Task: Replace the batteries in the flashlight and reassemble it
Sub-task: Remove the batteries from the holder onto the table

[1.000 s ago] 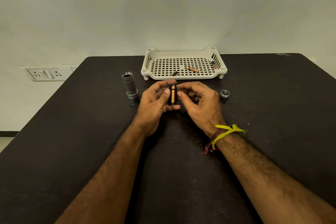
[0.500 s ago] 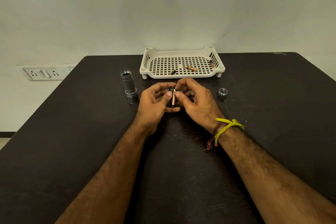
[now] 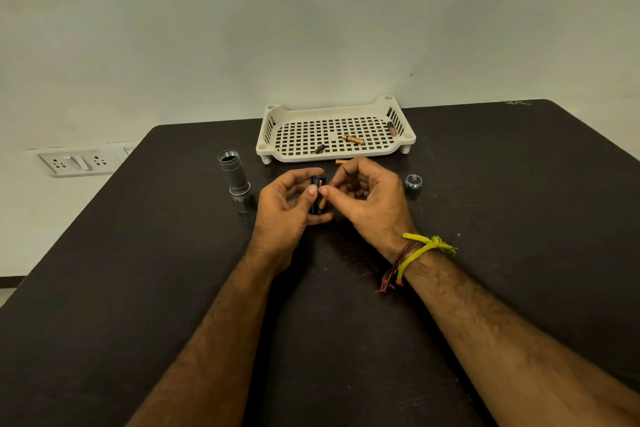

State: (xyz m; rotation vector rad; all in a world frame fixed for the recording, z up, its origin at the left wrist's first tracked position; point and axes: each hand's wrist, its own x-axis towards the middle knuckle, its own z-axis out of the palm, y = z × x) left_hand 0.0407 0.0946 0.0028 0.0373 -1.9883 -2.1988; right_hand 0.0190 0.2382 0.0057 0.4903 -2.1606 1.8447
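My left hand [image 3: 287,204] holds a black battery holder [image 3: 316,196] upright above the dark table, a copper-coloured battery [image 3: 322,199] seated in its side. My right hand [image 3: 367,198] is at the holder's right, its thumb and forefinger tips pressing against that battery. The grey flashlight body [image 3: 235,177] stands upright on its head to the left, threaded end up. The silver tail cap [image 3: 413,181] with its spring lies to the right. Another battery [image 3: 341,161] lies on the table just behind my right hand.
A white perforated tray [image 3: 349,154] at the table's back holds three batteries: a copper one [image 3: 353,139], a dark one [image 3: 318,149] and one by the right wall [image 3: 391,128]. A wall socket plate [image 3: 78,161] is off the left edge.
My right hand closed in on the holder, and its fingertips now press on the battery. A loose battery shows behind my right hand.
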